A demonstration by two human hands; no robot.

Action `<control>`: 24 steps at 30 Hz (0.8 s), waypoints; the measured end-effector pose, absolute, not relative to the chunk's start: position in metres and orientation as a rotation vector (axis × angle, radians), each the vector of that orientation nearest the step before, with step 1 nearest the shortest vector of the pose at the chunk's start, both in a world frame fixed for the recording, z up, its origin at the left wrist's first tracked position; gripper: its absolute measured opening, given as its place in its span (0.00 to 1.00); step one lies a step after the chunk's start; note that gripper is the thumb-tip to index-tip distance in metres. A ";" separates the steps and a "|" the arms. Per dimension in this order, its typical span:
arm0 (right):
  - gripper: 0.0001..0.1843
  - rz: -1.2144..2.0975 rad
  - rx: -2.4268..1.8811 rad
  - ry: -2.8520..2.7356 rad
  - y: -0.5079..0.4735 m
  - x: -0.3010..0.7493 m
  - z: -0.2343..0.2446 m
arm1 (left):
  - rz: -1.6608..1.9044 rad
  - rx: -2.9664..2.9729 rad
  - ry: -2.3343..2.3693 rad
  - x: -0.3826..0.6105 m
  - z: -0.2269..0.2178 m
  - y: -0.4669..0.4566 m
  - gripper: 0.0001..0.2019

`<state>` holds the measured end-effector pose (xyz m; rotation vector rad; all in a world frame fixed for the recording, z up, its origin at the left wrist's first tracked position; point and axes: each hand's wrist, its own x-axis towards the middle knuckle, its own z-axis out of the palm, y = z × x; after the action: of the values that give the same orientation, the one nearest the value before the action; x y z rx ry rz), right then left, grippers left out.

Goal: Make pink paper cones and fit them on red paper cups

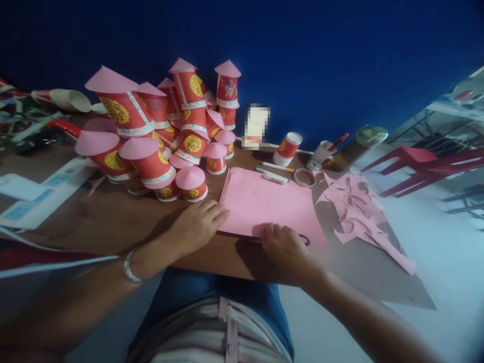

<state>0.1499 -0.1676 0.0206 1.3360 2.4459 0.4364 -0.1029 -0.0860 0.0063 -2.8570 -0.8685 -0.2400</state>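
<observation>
A stack of pink paper sheets (264, 201) lies flat on the brown table (113, 222) in front of me. My left hand (196, 224) rests palm down on the table, fingertips touching the stack's left edge. My right hand (283, 247) lies on the stack's near edge, fingers curled over something dark, possibly scissors, mostly hidden under the hand. A pile of red paper cups with pink cone lids (162, 136) stands stacked at the left behind the sheets.
Pink paper scraps (359, 212) litter the table's right side. Behind the sheets lie two pens (274, 171), a tape roll (304, 177), a single red cup (288, 148) and a cup with a pen (323, 150). A white power strip (41, 194) sits left. Red chair (423, 164) right.
</observation>
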 end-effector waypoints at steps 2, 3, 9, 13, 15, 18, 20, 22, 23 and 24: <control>0.09 0.403 1.324 2.457 -0.170 0.153 0.020 | -0.209 -2.885 -0.828 -0.103 0.005 -0.085 0.10; 0.09 0.397 1.320 2.460 -0.171 0.154 0.019 | -0.196 -2.896 -0.812 -0.104 0.004 -0.085 0.09; 0.08 0.346 1.355 2.476 -0.176 0.160 0.017 | -0.186 -2.922 -0.801 -0.109 0.008 -0.093 0.05; 0.05 0.234 1.422 2.502 -0.174 0.168 0.026 | -0.405 -2.923 -0.790 -0.108 0.017 -0.097 0.14; 0.05 0.199 1.429 2.491 -0.172 0.171 0.030 | -0.505 -2.865 -0.772 -0.106 0.022 -0.096 0.13; 0.06 0.255 1.446 2.432 -0.169 0.173 0.032 | -0.582 -2.780 -0.754 -0.097 0.028 -0.094 0.11; 0.07 0.303 1.439 2.412 -0.168 0.172 0.030 | -0.628 -2.760 -0.760 -0.090 0.032 -0.091 0.10; 0.06 0.325 1.428 2.413 -0.167 0.171 0.026 | -0.690 -2.747 -0.822 -0.083 0.035 -0.088 0.10; 0.07 0.334 1.423 2.418 -0.166 0.171 0.024 | -0.734 -2.735 -0.873 -0.080 0.036 -0.086 0.09; 0.07 0.347 1.426 2.421 -0.165 0.171 0.022 | -0.790 -2.720 -0.926 -0.078 0.038 -0.084 0.09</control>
<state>0.1711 -0.1654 0.0223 1.4255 2.4207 0.3468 -0.0777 -0.0836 0.0378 -2.7204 -0.9263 -0.7905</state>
